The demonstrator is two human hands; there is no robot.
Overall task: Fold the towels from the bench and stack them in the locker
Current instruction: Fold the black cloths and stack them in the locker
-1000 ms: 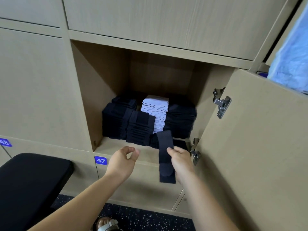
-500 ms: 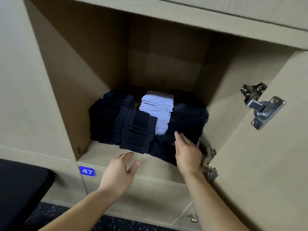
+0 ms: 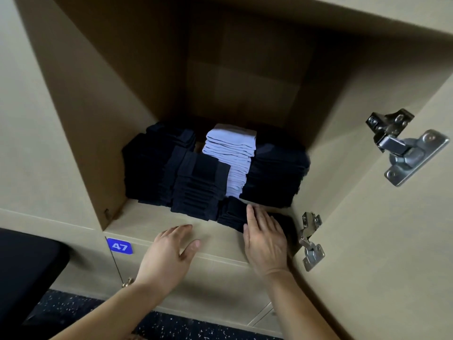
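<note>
The open locker [image 3: 137,224] holds stacks of folded towels: dark ones at the left [image 3: 149,165], front middle [image 3: 198,187] and right [image 3: 274,177], and a pale blue stack [image 3: 232,153] behind. A low pile of dark folded towels [image 3: 232,214] lies at the front right of the shelf. My right hand [image 3: 264,231] lies flat on this pile with fingers straight. My left hand [image 3: 169,251] hovers with relaxed fingers over the shelf's front edge, holding nothing.
The locker door [image 3: 382,241] stands open at the right with two metal hinges [image 3: 407,146] [image 3: 311,239]. A blue tag "47" [image 3: 119,246] marks the panel below. A black bench [image 3: 27,266] is at the lower left over a dark speckled floor [image 3: 73,312].
My right hand carried a dark folded towel up from in front of the locker, laid it on the front right pile and now rests flat on it. The view moved closer.
</note>
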